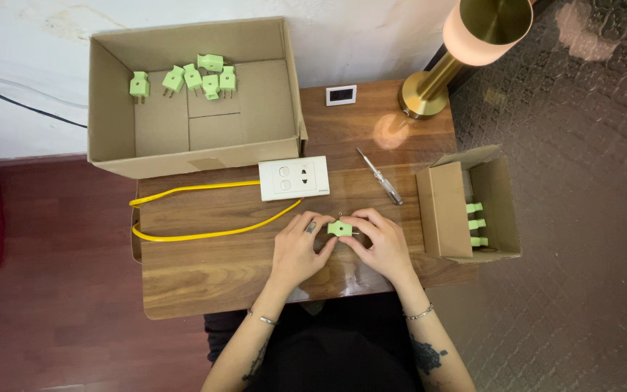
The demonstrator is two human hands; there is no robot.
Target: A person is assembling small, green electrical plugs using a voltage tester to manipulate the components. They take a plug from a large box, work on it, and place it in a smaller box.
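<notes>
Both of my hands hold one small light-green plug (339, 229) just above the wooden table (205, 268). My left hand (297, 249) grips its left side with thumb and fingers. Its right side is pinched by my right hand (382, 243). A tiny screw (339, 213) lies just above the plug. A white socket-and-switch block (294, 178) with a yellow cable (197, 234) lies just beyond my hands. A screwdriver (379, 176) with a clear handle lies to the right of the block.
A large open cardboard box (110, 156) at the back left holds several green plugs (192, 78). A smaller box (498, 210) at the right edge holds three more plugs (476, 223). A brass lamp (451, 58) and a small white display (341, 94) stand at the back.
</notes>
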